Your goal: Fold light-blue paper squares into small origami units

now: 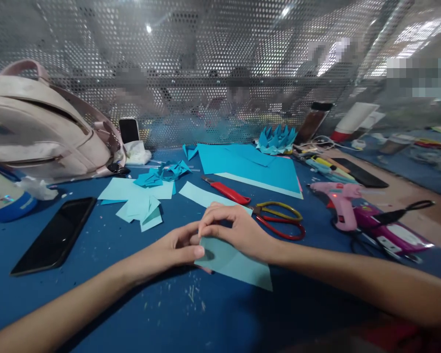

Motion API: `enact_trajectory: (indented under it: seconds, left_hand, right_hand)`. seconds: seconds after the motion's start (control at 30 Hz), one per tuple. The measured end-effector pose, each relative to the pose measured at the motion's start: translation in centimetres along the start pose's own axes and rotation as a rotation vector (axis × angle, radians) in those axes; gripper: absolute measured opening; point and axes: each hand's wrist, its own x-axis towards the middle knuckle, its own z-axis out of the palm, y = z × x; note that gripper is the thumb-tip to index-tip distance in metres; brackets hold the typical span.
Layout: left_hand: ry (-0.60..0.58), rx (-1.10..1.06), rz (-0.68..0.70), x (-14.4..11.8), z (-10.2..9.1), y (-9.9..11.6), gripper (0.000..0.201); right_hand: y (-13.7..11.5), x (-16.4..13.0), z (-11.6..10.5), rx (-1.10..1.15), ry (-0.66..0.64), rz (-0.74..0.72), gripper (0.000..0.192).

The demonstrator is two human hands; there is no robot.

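While both hands are set on it, a light blue paper sheet (pixel 235 264) is kept flat on the blue table (pixel 132 304), close to the near edge. The sheet's left edge is pinched by the left hand (pixel 176 247), thumb pressed on top. The right hand (pixel 235 230) is curled over the upper edge, fingers bent down onto the paper; whether a fold is gripped beneath them cannot be told, since the fingertips are hidden. The paper is judged thin, light and limp, easily creased or torn, and best taken at its edges or corners. Red-handled scissors (pixel 281 220) and a red cutter (pixel 230 191) are seen just beyond.
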Motion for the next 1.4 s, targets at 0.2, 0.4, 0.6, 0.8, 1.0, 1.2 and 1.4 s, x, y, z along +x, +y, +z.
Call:
enact_trajectory:
  seconds: [0.2, 0.4, 0.6, 0.8, 1.0, 1.2, 1.4]
  left_hand:
    - [-0.049, -0.100, -0.055, -0.1, 0.2, -0.1, 0.059]
    - [-0.002, -0.084, -0.076, 0.0, 0.5, -0.2, 0.058]
    - [0.109, 0.029, -0.017, 0.4, 0.9, -0.3, 0.069]
    - [0.411, 0.160, 0.056, 0.0, 0.8, -1.2, 0.056]
    - [0.519, 0.279, 0.085, -0.5, 0.7, -1.2, 0.029]
    - [0.498, 0.179, 0.028, -0.6, 0.9, -1.4, 0.022]
    - [0.579, 0.357, 0.101, -0.8, 0.8, -1.3, 0.011]
  right_hand:
    - [0.3, -0.3, 0.6, 0.095, -0.040, -0.107, 0.014]
    - [0.6, -0.6, 1.0, 0.082, -0.054, -0.160, 0.018]
    - [0.3, -0.8, 0.9, 0.031, -0.071, -0.156, 0.008]
    - [1.4, -0.6, 0.6, 0.140, 0.035, -0.063, 0.039]
    - [2.1, -0.1, 0.1, 0.124, -0.178, 0.077, 0.026]
    - [2.4, 0.1, -0.1, -0.012, -0.185, 0.105, 0.014]
    - [2.6, -0.1, 0.2, -0.016, -0.201, 0.110, 0.016]
